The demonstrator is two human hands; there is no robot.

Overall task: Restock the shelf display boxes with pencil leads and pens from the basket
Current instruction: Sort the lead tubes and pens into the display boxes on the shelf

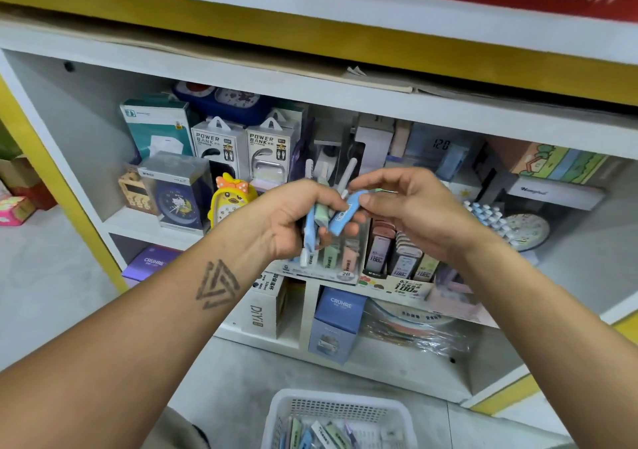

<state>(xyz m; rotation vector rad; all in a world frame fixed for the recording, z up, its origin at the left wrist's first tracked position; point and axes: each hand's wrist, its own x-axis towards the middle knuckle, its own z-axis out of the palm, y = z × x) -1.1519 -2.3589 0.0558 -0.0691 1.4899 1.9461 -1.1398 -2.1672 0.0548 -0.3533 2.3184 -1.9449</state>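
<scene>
My left hand (288,217) grips a bunch of pastel pens (319,214), blue, green and white, in front of the shelf. My right hand (411,203) pinches one blue pen (345,217) from that bunch between thumb and fingers. Just below the hands, on the shelf, a clear display box (333,259) marked 2B holds pastel pens. To its right stands a display box of pencil lead cases (397,262) marked 0.7 and 100. A white plastic basket (286,410) sits on the floor at the bottom, with more pastel items inside.
The shelf behind holds power bank boxes (241,145), alarm clocks (179,203) and a yellow duck clock (229,200). Blue CRUHRE boxes (340,317) and a DIY box (266,307) stand on the lower shelf. A yellow shelf frame (69,189) runs down the left.
</scene>
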